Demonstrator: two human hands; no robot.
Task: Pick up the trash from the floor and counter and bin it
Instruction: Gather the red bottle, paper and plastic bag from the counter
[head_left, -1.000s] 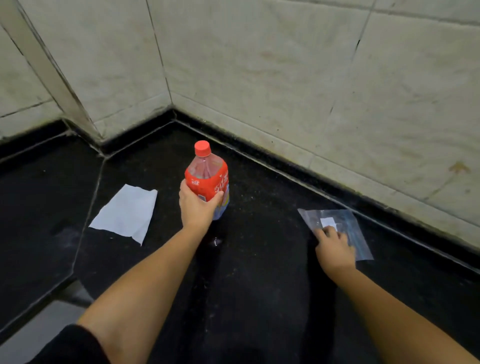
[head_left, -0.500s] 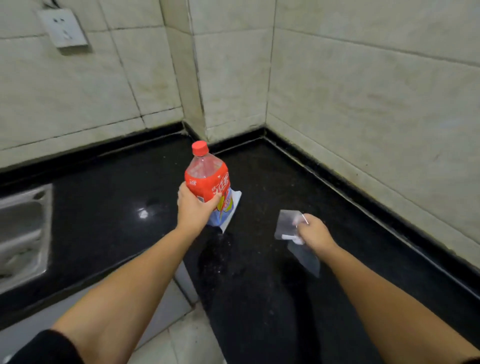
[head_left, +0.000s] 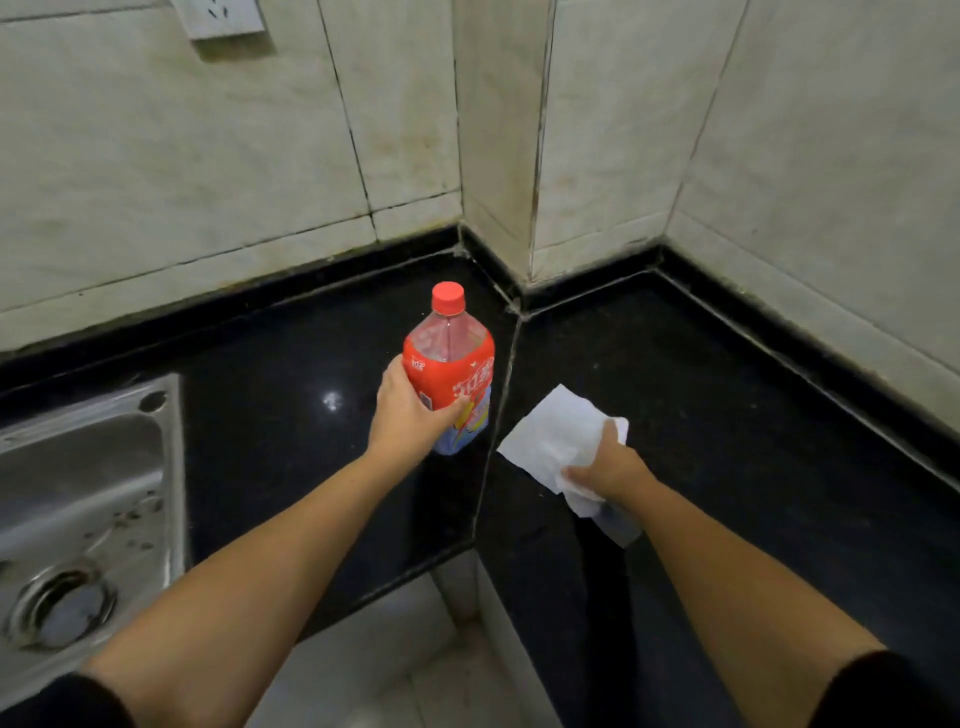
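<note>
An empty plastic bottle (head_left: 451, 358) with a red cap and red label is held upright above the black counter (head_left: 727, 415), my left hand (head_left: 410, 410) wrapped around its lower half. A white paper tissue (head_left: 556, 436) lies on the counter just right of the bottle. My right hand (head_left: 605, 467) presses on the tissue's right edge and still holds a clear plastic bag (head_left: 618, 525), which hangs out below the hand.
A steel sink (head_left: 88, 499) is set into the counter at the left. Tiled walls close the corner behind, with a socket (head_left: 218, 18) at upper left. Pale floor (head_left: 374, 660) shows between the counter's two arms.
The view has swung left. My right hand, carrying the clear bag, has moved onto the white tissue. The left hand keeps the bottle, now lifted beside the tissue.
</note>
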